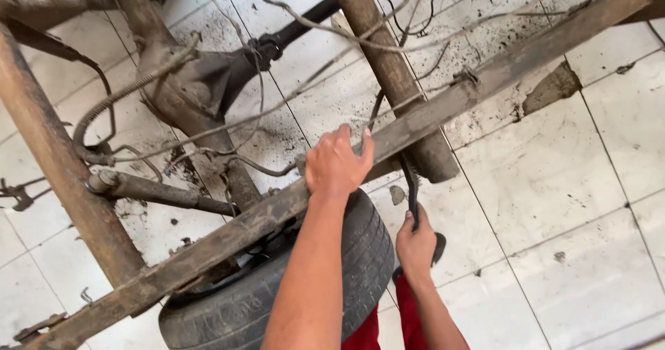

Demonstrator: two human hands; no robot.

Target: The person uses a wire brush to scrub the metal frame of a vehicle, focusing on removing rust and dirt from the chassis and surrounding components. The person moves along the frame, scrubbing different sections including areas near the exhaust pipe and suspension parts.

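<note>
My left hand (336,164) is closed over the top edge of a rusty, dirty frame rail (485,83) that runs diagonally from lower left to upper right. Just below that rail my right hand (415,245) grips the black handle of a narrow wire brush (412,184). The brush head points up and touches the rail's underside, right of my left hand. A worn black tyre (277,291) lies under the rail, beneath my left forearm.
A rusty axle housing (197,90) with a black shaft (312,16) sits at upper left. A thick rusty tube (395,73) crosses under the rail. Loose cables (277,104) hang across the frame. A second rail (48,149) runs along the left. Dirt lies scattered on the white floor tiles (554,204).
</note>
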